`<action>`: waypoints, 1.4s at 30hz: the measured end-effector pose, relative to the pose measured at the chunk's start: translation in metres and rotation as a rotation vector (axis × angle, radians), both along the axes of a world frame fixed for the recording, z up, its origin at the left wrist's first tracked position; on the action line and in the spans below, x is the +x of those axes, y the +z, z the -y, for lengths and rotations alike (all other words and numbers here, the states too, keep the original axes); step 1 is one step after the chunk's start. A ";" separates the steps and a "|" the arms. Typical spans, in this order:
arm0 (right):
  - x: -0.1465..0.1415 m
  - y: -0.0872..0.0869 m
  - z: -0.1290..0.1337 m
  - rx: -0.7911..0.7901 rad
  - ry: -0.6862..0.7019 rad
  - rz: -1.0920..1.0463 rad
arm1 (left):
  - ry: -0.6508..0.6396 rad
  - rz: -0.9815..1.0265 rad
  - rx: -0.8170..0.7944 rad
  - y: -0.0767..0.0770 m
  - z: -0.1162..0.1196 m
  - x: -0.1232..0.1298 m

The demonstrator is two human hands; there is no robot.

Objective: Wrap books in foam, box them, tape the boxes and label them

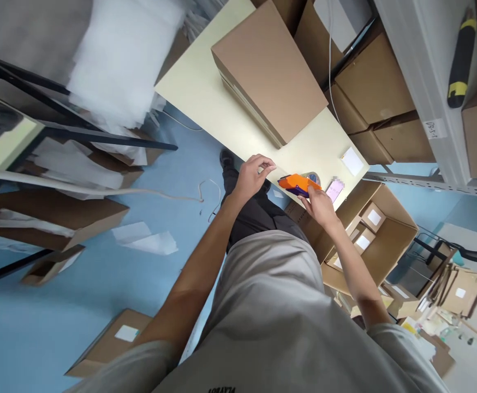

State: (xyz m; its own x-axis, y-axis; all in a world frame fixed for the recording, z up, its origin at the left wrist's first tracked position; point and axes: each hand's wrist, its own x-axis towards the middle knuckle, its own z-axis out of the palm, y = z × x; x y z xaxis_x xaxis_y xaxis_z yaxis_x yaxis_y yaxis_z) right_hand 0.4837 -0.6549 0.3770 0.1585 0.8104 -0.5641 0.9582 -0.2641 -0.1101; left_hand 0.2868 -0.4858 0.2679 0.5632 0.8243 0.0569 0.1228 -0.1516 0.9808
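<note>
My right hand (320,206) is wrapped round an orange and purple tape dispenser (294,184) over the near edge of the pale table. A roll of tape (314,177) shows beside its orange body. Just left of the dispenser, my left hand (255,173) has thumb and fingertips pinched together. A faint clear strip of tape (280,171) seems to stretch from those fingertips towards the dispenser. Beyond both hands, a closed brown cardboard box (269,71) lies on the table (193,76), touched by neither hand.
A phone (334,190) and a white label (352,161) lie on the table's right part. An open carton (398,240) with small boxes stands at right. Shelving (422,82) with cartons borders the far side. A cable (160,192) and foam sheets (144,238) are at left.
</note>
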 end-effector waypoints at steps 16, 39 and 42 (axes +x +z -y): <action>0.005 -0.045 -0.028 -0.052 -0.148 0.264 | 0.348 -0.086 0.025 -0.069 -0.066 0.015; -0.029 -0.077 -0.052 0.019 -0.305 0.243 | 0.701 0.016 -0.348 -0.065 -0.041 0.119; -0.030 -0.078 -0.049 0.014 -0.303 0.211 | 0.715 0.032 -0.431 -0.060 -0.036 0.136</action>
State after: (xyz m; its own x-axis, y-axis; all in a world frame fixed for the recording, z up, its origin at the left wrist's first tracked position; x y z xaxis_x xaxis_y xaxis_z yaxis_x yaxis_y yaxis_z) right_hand 0.4532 -0.6056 0.2994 0.5038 0.7166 -0.4824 0.8390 -0.5389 0.0756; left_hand 0.4229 -0.4497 0.2077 -0.1008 0.9357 -0.3382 0.0181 0.3416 0.9397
